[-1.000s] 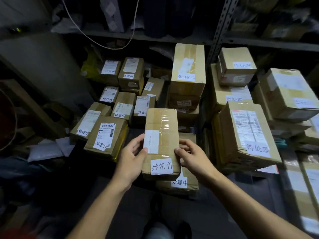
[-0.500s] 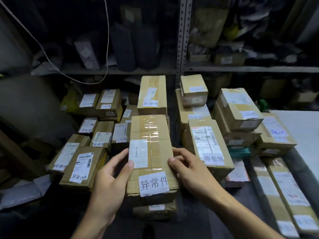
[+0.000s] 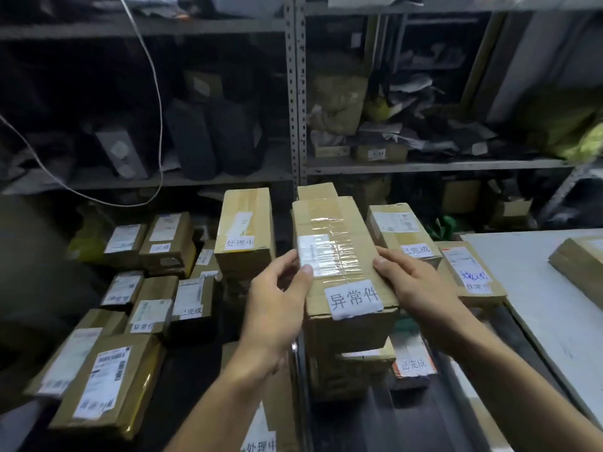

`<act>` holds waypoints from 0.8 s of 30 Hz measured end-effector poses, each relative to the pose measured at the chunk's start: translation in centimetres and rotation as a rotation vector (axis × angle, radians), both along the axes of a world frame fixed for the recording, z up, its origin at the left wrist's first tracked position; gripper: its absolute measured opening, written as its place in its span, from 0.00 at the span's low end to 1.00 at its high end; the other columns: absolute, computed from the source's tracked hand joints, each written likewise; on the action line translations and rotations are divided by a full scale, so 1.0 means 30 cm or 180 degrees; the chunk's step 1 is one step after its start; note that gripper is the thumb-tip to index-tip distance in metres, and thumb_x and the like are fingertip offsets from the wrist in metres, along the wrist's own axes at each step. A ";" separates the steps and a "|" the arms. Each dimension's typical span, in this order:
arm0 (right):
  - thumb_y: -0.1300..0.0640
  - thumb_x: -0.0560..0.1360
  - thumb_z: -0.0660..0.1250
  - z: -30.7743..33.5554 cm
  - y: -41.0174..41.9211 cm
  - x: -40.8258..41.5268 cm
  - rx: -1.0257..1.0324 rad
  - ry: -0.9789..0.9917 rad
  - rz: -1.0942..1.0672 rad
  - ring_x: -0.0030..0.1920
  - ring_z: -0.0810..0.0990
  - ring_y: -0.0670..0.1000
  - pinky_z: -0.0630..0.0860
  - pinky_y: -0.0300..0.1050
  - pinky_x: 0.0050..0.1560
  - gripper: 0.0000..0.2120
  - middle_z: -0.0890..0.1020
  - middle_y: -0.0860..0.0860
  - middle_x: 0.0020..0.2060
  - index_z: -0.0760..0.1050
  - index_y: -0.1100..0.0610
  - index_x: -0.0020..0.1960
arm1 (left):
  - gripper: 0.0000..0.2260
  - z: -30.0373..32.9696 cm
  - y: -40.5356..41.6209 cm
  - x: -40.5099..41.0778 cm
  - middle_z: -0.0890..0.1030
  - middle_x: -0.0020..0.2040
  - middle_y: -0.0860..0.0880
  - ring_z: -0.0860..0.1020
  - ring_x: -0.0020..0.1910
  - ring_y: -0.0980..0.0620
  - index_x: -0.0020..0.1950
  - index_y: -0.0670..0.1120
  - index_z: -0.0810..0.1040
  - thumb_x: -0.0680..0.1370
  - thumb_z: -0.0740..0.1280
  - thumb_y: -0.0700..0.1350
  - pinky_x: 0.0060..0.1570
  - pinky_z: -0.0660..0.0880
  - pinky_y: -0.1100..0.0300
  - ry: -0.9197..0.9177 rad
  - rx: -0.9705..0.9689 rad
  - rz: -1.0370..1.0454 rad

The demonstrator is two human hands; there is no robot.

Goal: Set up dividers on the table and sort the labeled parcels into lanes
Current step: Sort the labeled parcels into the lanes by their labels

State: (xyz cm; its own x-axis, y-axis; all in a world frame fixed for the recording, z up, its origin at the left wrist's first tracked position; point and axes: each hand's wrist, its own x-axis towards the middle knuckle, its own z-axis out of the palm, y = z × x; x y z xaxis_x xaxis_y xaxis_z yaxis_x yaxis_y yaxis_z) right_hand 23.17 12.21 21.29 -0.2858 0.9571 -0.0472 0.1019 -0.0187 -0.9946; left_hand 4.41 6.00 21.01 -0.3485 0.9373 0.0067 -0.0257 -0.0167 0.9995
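I hold a long taped cardboard parcel (image 3: 339,256) labeled 异常件 up in front of me, clear of the pile. My left hand (image 3: 277,301) grips its left side with the thumb on top. On the opposite side, my right hand (image 3: 414,285) grips the edge with the thumb on top. Several other labeled parcels (image 3: 244,233) lie stacked on the floor behind and to the left. The white table (image 3: 538,295) is at the right, with one cardboard piece (image 3: 577,262) lying on it.
Metal shelving (image 3: 295,93) with dark bags and packages stands behind the pile. A white cable (image 3: 156,93) hangs at the left. More boxes (image 3: 107,383) sit at lower left, and parcels (image 3: 470,272) line the table's near edge.
I have lifted the 异常件 parcel off the pile and carried it up and to the right. My view has risen and turned toward the table.
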 end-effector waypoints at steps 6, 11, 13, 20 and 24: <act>0.56 0.82 0.63 -0.067 0.086 0.058 -0.0198 -0.0187 -0.0064 0.41 0.82 0.33 0.73 0.24 0.34 0.11 0.84 0.32 0.39 0.79 0.43 0.46 | 0.08 -0.077 0.112 0.069 0.83 0.47 0.60 0.83 0.48 0.58 0.53 0.59 0.79 0.79 0.67 0.45 0.49 0.82 0.53 0.0196 -0.0245 0.0169; 0.52 0.81 0.63 -0.101 0.102 0.067 -0.0349 -0.0306 0.0023 0.47 0.84 0.38 0.76 0.28 0.39 0.09 0.85 0.36 0.46 0.79 0.38 0.49 | 0.10 -0.104 0.115 0.080 0.82 0.49 0.60 0.82 0.49 0.58 0.49 0.62 0.76 0.79 0.68 0.45 0.49 0.82 0.52 0.0174 -0.0299 0.0275; 0.49 0.81 0.63 -0.109 0.105 0.070 -0.0372 -0.0331 0.0062 0.47 0.84 0.39 0.77 0.29 0.38 0.06 0.85 0.36 0.46 0.78 0.38 0.51 | 0.09 -0.108 0.114 0.082 0.81 0.50 0.60 0.82 0.48 0.59 0.49 0.61 0.75 0.79 0.67 0.46 0.48 0.82 0.54 0.0138 -0.0292 0.0307; 0.44 0.79 0.65 -0.114 0.105 0.066 -0.0293 -0.0526 0.0037 0.45 0.84 0.38 0.77 0.29 0.36 0.12 0.84 0.41 0.48 0.72 0.41 0.62 | 0.11 -0.117 0.104 0.085 0.78 0.51 0.59 0.78 0.46 0.71 0.58 0.59 0.71 0.79 0.67 0.47 0.36 0.77 0.69 -0.0004 -0.0210 0.0238; 0.42 0.78 0.64 -0.106 0.105 0.066 -0.0296 -0.0671 0.0022 0.44 0.83 0.37 0.75 0.27 0.34 0.23 0.78 0.36 0.52 0.67 0.45 0.71 | 0.10 -0.120 0.100 0.088 0.79 0.51 0.59 0.80 0.47 0.68 0.54 0.61 0.72 0.78 0.68 0.47 0.37 0.79 0.66 -0.0038 -0.0240 0.0165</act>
